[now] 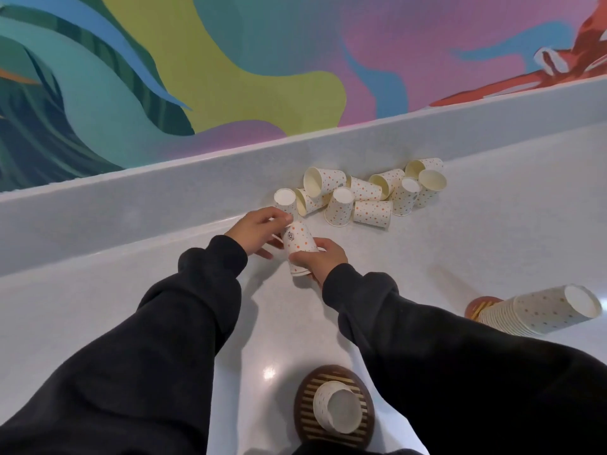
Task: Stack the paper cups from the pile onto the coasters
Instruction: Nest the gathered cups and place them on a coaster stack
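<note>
A pile of white paper cups with orange dots (371,192) lies against the back ledge, some upside down, some on their sides. Both hands hold a short upside-down stack of cups (298,244) just in front of the pile. My right hand (323,259) grips its lower part. My left hand (259,229) touches its top and side. A dark round coaster (302,418) near the bottom edge carries an upside-down cup (336,410). A second reddish coaster (474,307) at the right carries a tall stack of upside-down cups (538,310).
The white counter (460,251) ends at a raised ledge (164,205) below a colourful painted wall. My dark sleeves cover much of the lower frame.
</note>
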